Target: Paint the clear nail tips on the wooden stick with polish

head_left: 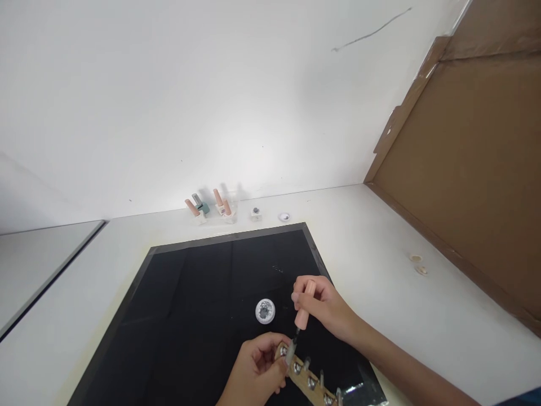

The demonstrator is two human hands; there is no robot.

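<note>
My left hand (256, 366) is closed around the upper end of a wooden nail stand (305, 384) with round metal pieces along it. Clear false nails stand on it, and one false nail (291, 352) is by my left thumb. Between the fingers and thumb of my right hand (323, 307) is a nail polish brush (305, 307) with a pink cap handle. It points down, its dark tip at that false nail; whether they touch I cannot tell. Just beyond my hands lies a small round pot (265, 311) of silvery flakes.
Under my hands is a black mat (203, 304) on a white table. Several polish bottles (197, 210) stand by the wall, beside a small jar (256, 213) and a white lid (284, 216). Two small round pieces (416, 257) lie right, near a brown cardboard panel (469, 169).
</note>
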